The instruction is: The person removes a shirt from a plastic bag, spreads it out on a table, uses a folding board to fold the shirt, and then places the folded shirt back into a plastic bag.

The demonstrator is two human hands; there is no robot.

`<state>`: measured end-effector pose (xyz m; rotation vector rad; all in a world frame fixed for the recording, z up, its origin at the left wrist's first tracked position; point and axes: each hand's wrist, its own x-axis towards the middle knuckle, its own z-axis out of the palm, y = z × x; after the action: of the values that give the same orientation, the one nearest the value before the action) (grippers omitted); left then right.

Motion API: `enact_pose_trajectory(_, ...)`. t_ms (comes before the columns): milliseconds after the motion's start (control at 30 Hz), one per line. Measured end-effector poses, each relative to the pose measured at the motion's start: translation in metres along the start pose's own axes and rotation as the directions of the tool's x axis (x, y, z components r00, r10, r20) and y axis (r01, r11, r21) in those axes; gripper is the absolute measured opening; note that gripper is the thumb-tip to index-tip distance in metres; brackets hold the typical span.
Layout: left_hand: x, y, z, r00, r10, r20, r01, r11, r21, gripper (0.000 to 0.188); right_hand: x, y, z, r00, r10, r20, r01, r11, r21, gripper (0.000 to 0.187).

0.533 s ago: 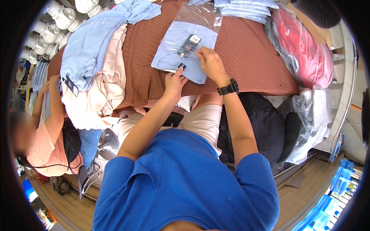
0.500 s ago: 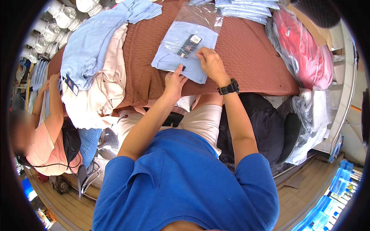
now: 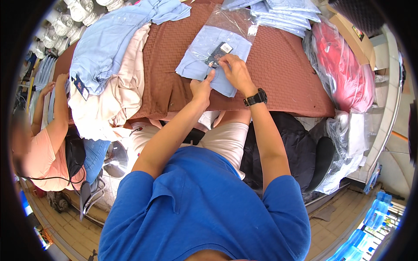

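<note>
A folded light-blue shirt (image 3: pixel 196 54) lies on the brown cloth, its far part inside a clear plastic bag (image 3: pixel 233 19). On the shirt sits a dark hang tag (image 3: pixel 215 56) with a white sticker (image 3: pixel 226 47). At the shirt's near edge is my left hand (image 3: pixel 201 90), closed, its thumb on top by the collar and its other fingers curled and partly hidden. My right hand (image 3: pixel 238 75), wearing a black watch (image 3: pixel 255 98), has its fingers pinched at the tag's near end.
Left on the table (image 3: pixel 270 78) are an unfolded blue shirt (image 3: pixel 102 48) and cream garments (image 3: pixel 117 95). Bagged blue shirts (image 3: pixel 283 17) are stacked at the back. Bagged red garments (image 3: pixel 342 65) and a cardboard box (image 3: pixel 355 39) stand right. A co-worker (image 3: pixel 48 148) sits at the left.
My right hand's fingers have moved in from beside the tag to its near end. My left thumb stays at the near edge of the shirt. The whole view has shifted slightly.
</note>
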<state>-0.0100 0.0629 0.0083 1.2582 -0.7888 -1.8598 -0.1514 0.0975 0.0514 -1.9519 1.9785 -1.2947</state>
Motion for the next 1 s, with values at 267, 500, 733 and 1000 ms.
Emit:
enact_pose_trajectory(267, 0.01, 0.008, 0.012, 0.979, -0.078, -0.191, 0.093, 0.993, 0.067, 0.045, 0.007, -0.006, 0.001, 0.988, 0.139, 0.063, -0.141, 0.989, 0.036, 0.01)
enact_pose_trajectory(500, 0.011, 0.006, 0.003, 0.979, -0.19, -0.067, 0.187, 0.981, -0.054, 0.048, 0.014, -0.004, -0.003, 0.976, 0.215, 0.023, -0.216, 0.967, 0.133, 0.011)
enact_pose_trajectory(733, 0.02, 0.005, -0.007, 0.918, -0.072, 0.39, 0.237, 0.888, -0.394, 0.036, 0.013, -0.014, -0.015, 0.993, 0.116, 0.009, -0.116, 0.993, 0.022, 0.011)
enact_pose_trajectory(1000, 0.022, 0.004, 0.008, 0.906, 0.095, 0.412, 0.065, 0.931, -0.359, 0.044, -0.009, -0.023, -0.006, 0.995, -0.076, -0.059, 0.073, 0.996, -0.048, 0.011)
